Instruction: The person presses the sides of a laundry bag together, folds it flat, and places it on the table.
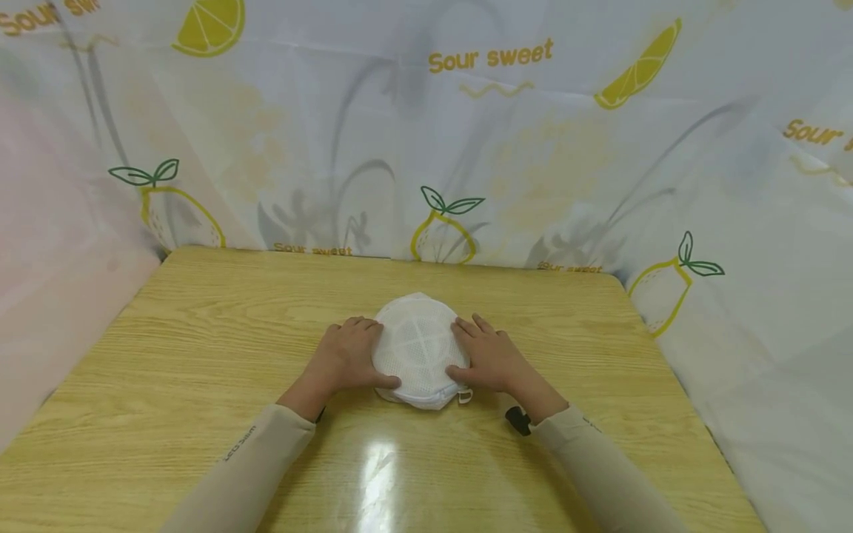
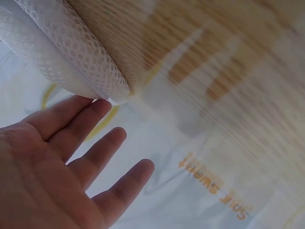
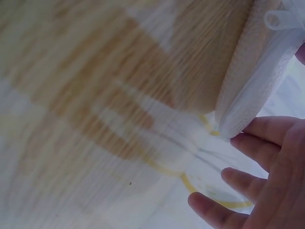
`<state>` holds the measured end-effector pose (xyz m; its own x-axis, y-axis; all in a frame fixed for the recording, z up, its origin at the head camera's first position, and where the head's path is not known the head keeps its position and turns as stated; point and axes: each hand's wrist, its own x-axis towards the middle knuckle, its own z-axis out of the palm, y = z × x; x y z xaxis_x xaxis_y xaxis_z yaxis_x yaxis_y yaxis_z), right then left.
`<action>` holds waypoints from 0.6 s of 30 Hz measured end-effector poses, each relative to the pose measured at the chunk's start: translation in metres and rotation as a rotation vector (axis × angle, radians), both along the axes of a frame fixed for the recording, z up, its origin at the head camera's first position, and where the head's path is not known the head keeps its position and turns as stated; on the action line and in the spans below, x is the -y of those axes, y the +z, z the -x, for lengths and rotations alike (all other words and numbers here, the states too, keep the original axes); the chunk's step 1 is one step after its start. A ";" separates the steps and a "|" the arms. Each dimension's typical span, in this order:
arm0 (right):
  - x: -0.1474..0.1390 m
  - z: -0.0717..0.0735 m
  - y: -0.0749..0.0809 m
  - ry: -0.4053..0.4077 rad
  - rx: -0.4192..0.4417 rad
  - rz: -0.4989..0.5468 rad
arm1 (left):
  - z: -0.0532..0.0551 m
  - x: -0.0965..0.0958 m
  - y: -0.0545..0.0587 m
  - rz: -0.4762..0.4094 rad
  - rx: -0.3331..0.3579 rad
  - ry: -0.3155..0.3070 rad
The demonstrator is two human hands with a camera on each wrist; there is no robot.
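A round white mesh laundry bag [image 1: 418, 348] with a zipper along its edge lies on the wooden table between the two hands. My left hand [image 1: 349, 354] is at its left side, thumb at the near left edge. In the left wrist view, the extended fingers [image 2: 97, 160] have two tips at the mesh rim and the others spread away. My right hand [image 1: 489, 355] touches the opposite side, its thumb by the zipper. The right wrist view shows those fingers [image 3: 255, 179] fairly straight, the upper tips against the bag's edge. A white zipper pull [image 3: 281, 20] hangs near the thumb.
The light wood table [image 1: 233, 333] has a glossy surface that reflects the hands and a bright light. A white lemon-print sheet [image 1: 520, 148] hangs behind the table and along its sides. Dark wrist-worn devices [image 1: 517, 420] sit under the wrists.
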<state>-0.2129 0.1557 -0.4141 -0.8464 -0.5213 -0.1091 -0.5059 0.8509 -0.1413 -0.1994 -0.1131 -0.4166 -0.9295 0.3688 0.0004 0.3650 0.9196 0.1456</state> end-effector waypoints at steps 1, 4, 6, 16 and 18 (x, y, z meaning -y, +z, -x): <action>0.000 0.000 0.000 0.001 0.000 0.000 | 0.000 0.000 0.000 0.000 0.001 0.002; 0.000 0.001 -0.001 0.003 0.005 -0.010 | 0.001 -0.001 -0.002 0.005 -0.002 0.004; 0.000 0.000 -0.001 0.004 0.011 -0.020 | 0.001 -0.001 -0.002 0.003 -0.003 0.002; 0.003 -0.002 0.001 -0.002 0.040 -0.040 | 0.000 -0.002 0.002 0.009 0.011 0.002; 0.003 -0.002 0.001 -0.004 0.036 -0.050 | 0.000 -0.003 0.002 0.013 0.007 0.001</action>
<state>-0.2106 0.1522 -0.4135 -0.8436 -0.5108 -0.1655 -0.4975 0.8595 -0.1169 -0.1996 -0.1105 -0.4147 -0.9298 0.3678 -0.0105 0.3631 0.9218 0.1359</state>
